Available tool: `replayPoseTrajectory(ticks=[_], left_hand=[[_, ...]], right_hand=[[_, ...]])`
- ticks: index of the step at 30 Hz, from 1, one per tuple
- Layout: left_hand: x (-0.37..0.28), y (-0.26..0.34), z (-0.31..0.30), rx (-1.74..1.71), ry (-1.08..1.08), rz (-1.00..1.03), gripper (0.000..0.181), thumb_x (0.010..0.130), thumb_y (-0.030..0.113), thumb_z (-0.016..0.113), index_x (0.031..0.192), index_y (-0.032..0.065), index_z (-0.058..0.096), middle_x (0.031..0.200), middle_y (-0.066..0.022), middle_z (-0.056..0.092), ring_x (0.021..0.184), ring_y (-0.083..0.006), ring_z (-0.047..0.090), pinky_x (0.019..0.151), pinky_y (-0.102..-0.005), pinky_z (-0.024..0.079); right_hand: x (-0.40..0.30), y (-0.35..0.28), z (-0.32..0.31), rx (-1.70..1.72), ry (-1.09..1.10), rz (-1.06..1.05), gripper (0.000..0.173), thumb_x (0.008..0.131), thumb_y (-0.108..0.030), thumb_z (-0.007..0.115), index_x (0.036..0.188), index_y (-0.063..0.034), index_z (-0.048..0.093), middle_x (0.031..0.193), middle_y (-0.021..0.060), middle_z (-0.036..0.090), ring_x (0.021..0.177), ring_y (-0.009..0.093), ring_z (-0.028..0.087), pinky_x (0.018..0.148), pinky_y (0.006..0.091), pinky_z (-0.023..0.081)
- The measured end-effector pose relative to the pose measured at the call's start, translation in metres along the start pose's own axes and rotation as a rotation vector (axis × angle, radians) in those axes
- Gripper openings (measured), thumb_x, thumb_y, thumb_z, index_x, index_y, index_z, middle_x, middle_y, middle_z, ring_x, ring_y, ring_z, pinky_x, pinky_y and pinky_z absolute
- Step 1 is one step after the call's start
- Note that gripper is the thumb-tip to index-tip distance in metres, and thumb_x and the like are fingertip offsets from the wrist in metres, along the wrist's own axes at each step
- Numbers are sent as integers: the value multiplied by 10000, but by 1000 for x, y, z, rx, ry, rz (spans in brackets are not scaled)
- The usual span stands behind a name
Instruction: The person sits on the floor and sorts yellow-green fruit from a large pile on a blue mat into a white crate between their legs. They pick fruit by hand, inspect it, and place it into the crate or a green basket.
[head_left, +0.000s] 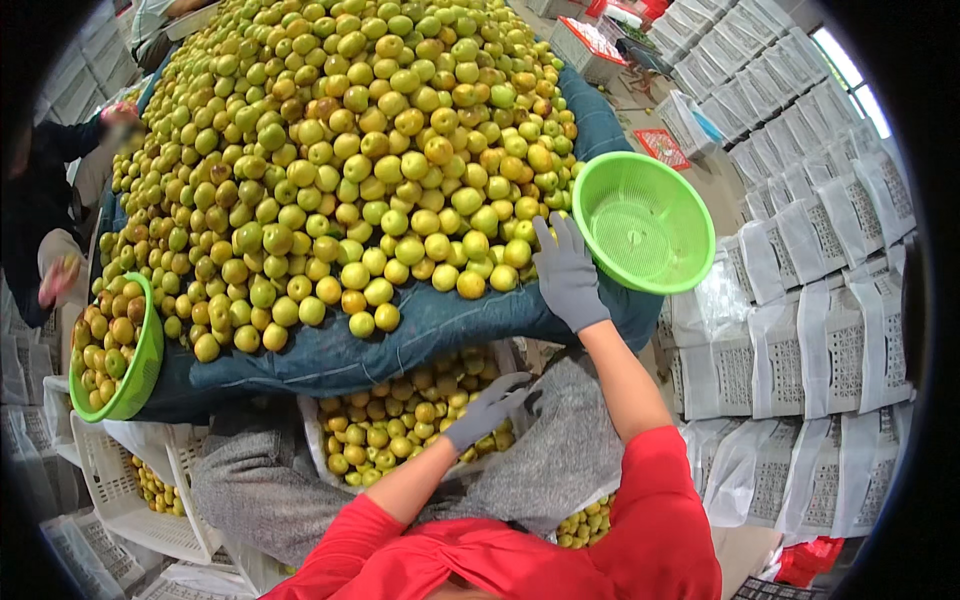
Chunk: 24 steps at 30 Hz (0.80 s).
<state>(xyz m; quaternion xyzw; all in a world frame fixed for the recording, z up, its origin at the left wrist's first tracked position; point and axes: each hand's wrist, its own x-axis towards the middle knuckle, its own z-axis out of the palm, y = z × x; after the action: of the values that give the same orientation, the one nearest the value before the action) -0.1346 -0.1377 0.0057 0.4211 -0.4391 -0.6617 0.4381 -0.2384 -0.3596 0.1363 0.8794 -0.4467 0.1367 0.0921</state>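
A large heap of green-yellow jujubes (360, 150) lies on a dark blue quilted cloth (450, 319) before me. My right hand (568, 277), in a grey glove, rests palm down at the heap's right front edge, fingers spread and touching the fruit. Beside it a bright green plastic colander (637, 225) stands with no fruit in it. My left hand (487, 412), also gloved in grey, is over a lined crate of jujubes (397, 431) between my knees. Its fingers are apart and I see nothing in them; its palm is hidden.
At the left front corner sits another green colander (154, 352) filled with jujubes. A person in dark clothing (45, 180) works at the left side. White perforated crates (780, 352) with plastic liners are stacked along the right. A white crate (135, 487) stands by my left knee.
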Motion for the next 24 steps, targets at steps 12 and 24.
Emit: replayPoseTrajectory(ticks=[12, 24], left_hand=[[143, -65, 44, 71, -317, -333, 580, 1042, 448, 459, 1423, 20, 555, 1454, -158, 553, 1320, -297, 518, 1105, -356, 380], [138, -88, 69, -3, -316, -463, 753, 1012, 605, 360, 1447, 6, 500, 1477, -164, 523, 1320, -302, 512, 1094, -342, 374]], right_hand=[[123, -6, -11, 380, -107, 257, 493, 910, -184, 592, 1398, -156, 530, 1352, 196, 539, 1190, 404, 583, 1013, 472, 483], [159, -59, -15, 659, 130, -159, 349, 889, -165, 611, 1231, -102, 642, 1173, 149, 598, 1033, 354, 608, 886, 439, 534]])
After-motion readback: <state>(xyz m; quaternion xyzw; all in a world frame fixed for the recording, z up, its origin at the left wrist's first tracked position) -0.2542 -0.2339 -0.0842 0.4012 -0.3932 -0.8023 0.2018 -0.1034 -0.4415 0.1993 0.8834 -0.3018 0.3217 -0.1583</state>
